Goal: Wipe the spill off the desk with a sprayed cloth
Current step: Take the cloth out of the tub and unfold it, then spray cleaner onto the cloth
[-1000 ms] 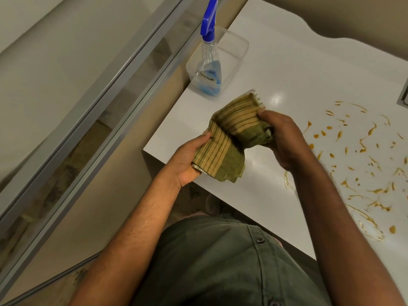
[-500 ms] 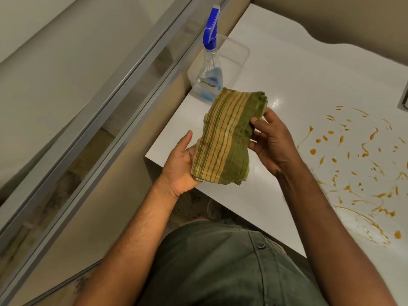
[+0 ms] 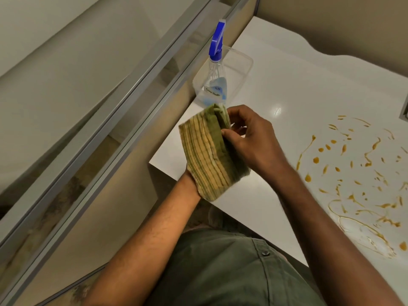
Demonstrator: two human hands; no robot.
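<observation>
Both hands' grips clamp the folded striped cloth (image 3: 210,155): left hand (image 3: 191,175) beneath, right hand (image 3: 249,138) pinching. Square the pad before reaching for the spray bottle (image 3: 215,74).

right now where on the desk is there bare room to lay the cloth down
Bare white desk lies between the clear container holding the spray bottle and the orange spill, running to the wavy far edge. A smaller bare strip sits along the near edge under the cloth. The right side is crowded with splatter; anything set there lands in it.
</observation>
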